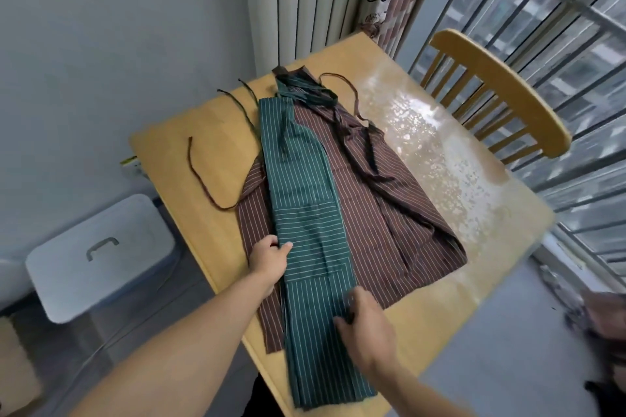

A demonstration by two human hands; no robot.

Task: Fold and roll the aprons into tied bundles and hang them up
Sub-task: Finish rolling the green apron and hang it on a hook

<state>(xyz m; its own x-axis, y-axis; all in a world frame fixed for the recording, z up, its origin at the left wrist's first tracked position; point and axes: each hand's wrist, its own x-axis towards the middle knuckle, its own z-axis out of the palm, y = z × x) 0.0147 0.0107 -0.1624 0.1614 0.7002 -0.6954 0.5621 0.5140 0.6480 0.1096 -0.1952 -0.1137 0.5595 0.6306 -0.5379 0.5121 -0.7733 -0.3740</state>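
Observation:
A green striped apron [305, 186], folded into a long narrow strip, lies lengthwise on top of a brown striped apron [399, 213] spread flat on the wooden table [450, 325]. The green strip's near end hangs over the table's front edge. My left hand [269, 262] grips the strip's left edge, thumb on top, about halfway along. My right hand [364, 325] pinches the strip's right edge nearer to me, fingers curled on the fabric. Brown ties [200, 179] and dark ties trail across the table at the far left and far end.
A wooden chair [498, 95] stands at the table's right side by a railed window. A white lidded storage box [98, 254] sits on the floor to the left. A radiator and a curtain stand behind the table's far end.

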